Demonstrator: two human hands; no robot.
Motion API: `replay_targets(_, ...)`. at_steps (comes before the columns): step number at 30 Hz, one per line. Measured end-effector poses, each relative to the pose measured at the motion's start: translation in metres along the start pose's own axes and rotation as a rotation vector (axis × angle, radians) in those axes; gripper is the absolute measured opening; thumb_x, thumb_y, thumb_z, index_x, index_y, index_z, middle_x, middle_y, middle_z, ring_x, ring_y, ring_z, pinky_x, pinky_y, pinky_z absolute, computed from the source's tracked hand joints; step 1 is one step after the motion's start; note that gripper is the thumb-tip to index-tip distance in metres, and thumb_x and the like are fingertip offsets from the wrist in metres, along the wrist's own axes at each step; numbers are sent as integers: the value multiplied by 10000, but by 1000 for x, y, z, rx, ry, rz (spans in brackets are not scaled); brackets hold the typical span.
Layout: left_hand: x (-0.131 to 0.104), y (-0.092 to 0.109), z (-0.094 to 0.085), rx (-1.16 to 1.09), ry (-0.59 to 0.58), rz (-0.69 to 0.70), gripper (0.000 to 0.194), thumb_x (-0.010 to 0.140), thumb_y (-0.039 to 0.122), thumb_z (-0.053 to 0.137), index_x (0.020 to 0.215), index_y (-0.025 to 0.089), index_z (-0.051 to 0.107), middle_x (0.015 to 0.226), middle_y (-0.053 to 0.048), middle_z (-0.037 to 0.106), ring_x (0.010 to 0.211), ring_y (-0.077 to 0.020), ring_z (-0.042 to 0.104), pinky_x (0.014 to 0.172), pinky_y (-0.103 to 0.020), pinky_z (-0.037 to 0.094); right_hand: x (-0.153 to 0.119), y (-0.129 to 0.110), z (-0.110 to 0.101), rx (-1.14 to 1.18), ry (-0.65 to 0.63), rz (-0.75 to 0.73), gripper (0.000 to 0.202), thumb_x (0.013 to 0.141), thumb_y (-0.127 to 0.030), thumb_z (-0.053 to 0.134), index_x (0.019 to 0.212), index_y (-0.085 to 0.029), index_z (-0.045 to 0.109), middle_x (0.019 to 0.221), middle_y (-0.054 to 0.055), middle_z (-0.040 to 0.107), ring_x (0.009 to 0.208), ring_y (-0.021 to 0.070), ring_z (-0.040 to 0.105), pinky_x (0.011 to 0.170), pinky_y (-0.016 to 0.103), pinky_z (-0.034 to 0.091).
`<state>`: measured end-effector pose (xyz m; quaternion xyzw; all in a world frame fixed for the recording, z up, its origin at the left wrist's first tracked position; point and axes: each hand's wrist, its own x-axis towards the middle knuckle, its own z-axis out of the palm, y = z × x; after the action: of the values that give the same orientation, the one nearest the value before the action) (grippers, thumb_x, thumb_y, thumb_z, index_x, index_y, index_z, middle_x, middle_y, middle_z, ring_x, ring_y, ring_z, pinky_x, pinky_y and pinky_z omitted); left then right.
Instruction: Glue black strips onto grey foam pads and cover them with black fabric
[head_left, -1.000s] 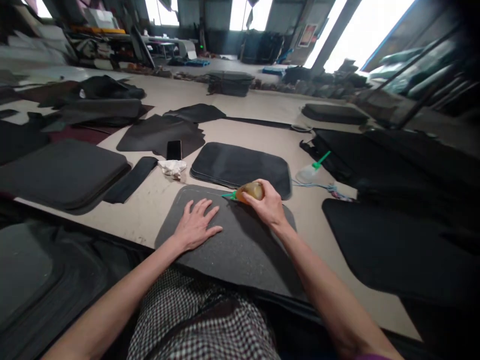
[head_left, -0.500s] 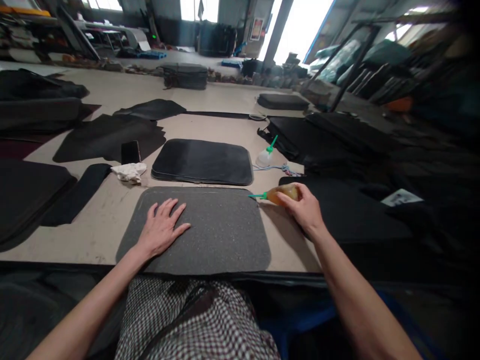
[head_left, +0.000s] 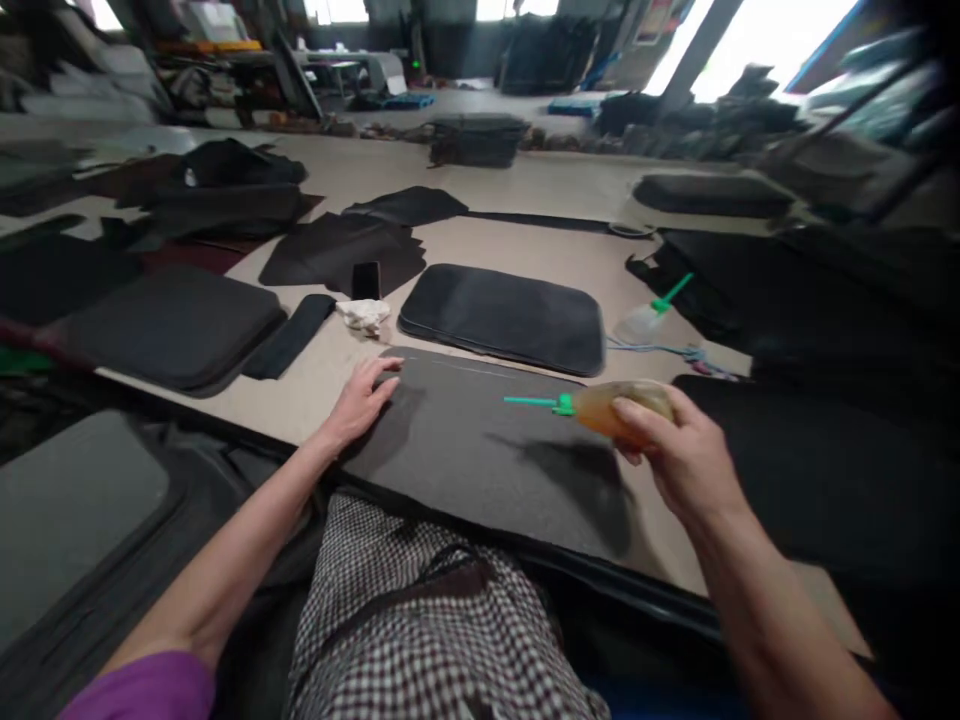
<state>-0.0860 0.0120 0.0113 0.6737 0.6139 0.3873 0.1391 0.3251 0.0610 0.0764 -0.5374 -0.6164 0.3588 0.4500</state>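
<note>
A squeeze bottle of amber liquid [head_left: 611,408] is in my right hand [head_left: 686,445], its green nozzle pointing left above a dark grey rounded panel [head_left: 465,450]. The bottle casts a shadow on the panel and does not touch it. My left hand [head_left: 363,402] rests at the panel's upper left corner with its fingers apart, holding nothing. Faint pale lines run along the panel's far edge. Just behind lies a stack of black rounded panels [head_left: 502,315].
A white crumpled cloth [head_left: 365,316] and a phone [head_left: 366,281] lie behind my left hand. A second bottle with a green nozzle [head_left: 641,322] stands at the right, beside a blue cord [head_left: 660,348]. Dark stacks [head_left: 176,325] flank both sides.
The view has turned left. My left hand has slid from the panel's surface to its upper left corner. The bottle in my right hand has lifted and moved left over the panel.
</note>
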Motion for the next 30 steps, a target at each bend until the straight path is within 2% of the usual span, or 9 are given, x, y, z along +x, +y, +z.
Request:
replay_targets(3,-12,-20,-33,29,17,-80,330,933,306,589,1240,211,661,1137,-73,678,1096,-220,621,1026,-412,495,-10,-20,66,126,-290,52,445,769,-572,773,1038,-232,673,831,36,674,553,181,548,410,296,446)
replay_targets(5,-23,-32,-46,49,9,-108,322,922,303,601,1222,213,676,1052,-60,673,1044,-214,630,998,-400,502,-15,-27,107,143,-394,48,487,761,-592,768,1067,-233,645,870,34,685,571,182,557,424,297,465)
replay_targets(8,-38,-40,-52,58,6,-121,298,918,288,609,1194,207,686,1006,-54,667,1014,-208,631,981,-386,504,-16,-32,157,61,-395,9,542,755,-632,743,1105,-237,619,900,36,692,602,199,590,458,312,484)
replay_targets(12,-45,-41,-49,84,-6,-124,269,933,243,564,1171,196,682,1015,-60,668,1029,-211,617,973,-384,500,-10,-34,197,-101,-280,-70,507,768,-636,707,1059,-229,619,965,71,708,789,271,667,626,377,554)
replay_targets(15,-46,-43,-49,123,2,-119,270,949,220,525,1169,193,680,1027,-65,668,1026,-217,607,981,-397,486,-11,-35,211,-155,-269,-99,507,766,-635,707,1053,-228,609,990,93,712,892,315,679,719,425,561)
replay_targets(19,-49,-47,-50,168,-55,-84,251,975,256,525,1154,211,695,1077,-71,674,1072,-232,585,1014,-419,464,-19,-35,218,-203,-300,-96,533,765,-644,707,1079,-226,602,987,107,712,910,332,678,733,448,558)
replay_targets(23,-51,-51,-48,198,-134,-82,246,1004,271,506,1114,227,722,1105,-73,672,1097,-231,568,1044,-435,438,-31,-37,219,-208,-352,-92,523,769,-653,698,1060,-227,615,978,101,711,893,321,676,712,437,558)
replay_targets(30,-54,-50,-50,183,-129,-91,264,1013,259,485,1130,235,721,1087,-71,662,1093,-230,562,1035,-430,429,-51,-49,209,-208,-517,-75,551,788,-624,695,1147,-214,612,996,66,702,903,282,664,760,410,545)
